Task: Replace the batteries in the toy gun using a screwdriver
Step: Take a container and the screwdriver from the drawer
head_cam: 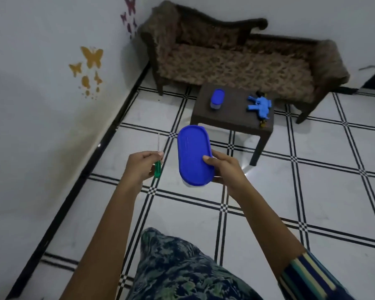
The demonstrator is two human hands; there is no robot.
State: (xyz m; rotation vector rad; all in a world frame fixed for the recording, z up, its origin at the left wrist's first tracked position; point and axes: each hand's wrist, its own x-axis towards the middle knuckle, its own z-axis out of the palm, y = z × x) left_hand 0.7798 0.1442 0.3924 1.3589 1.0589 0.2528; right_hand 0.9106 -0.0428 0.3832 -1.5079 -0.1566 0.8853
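As a person faced a low brown table (232,121) at 1 o'clock, the left hand (140,167) gripped a green-handled screwdriver (157,168), its shaft pointing to 12 o'clock. The right hand (227,172) held a blue-lidded container (193,155), thumb curled over the lid. The blue toy gun (260,106) lay on the table, a second container (217,100) at its 9 o'clock.

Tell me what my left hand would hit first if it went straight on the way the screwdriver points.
Nothing near: the left hand, gripping the screwdriver, points left of the table. The way looks free until the sofa's left end, though depth is unclear.
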